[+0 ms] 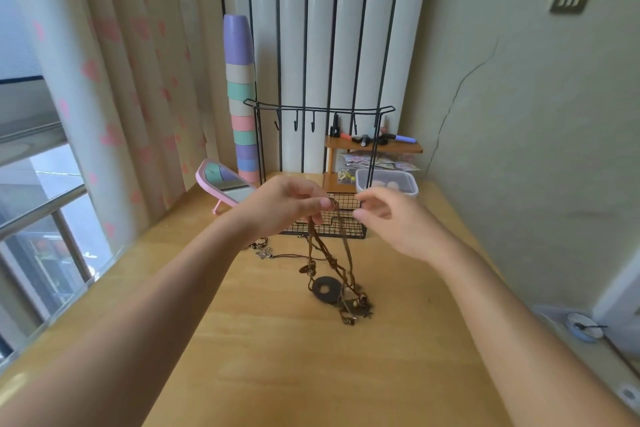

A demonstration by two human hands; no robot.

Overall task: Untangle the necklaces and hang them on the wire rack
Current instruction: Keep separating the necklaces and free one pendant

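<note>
As the left hand pinches the necklaces, the right hand hovers beside.

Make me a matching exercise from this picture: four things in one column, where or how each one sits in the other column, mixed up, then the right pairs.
Things
1. brown necklaces
2. wire rack
3. pink mirror
4. flower-pendant necklace

Places and states
A. propped tilted beside the stacked cups
B. pinched up by the left hand, pendants resting on the table
C. lying flat on the table
D. standing at the back of the table, hooks bare

Pairs: 1-B, 2-D, 3-A, 4-C
</note>
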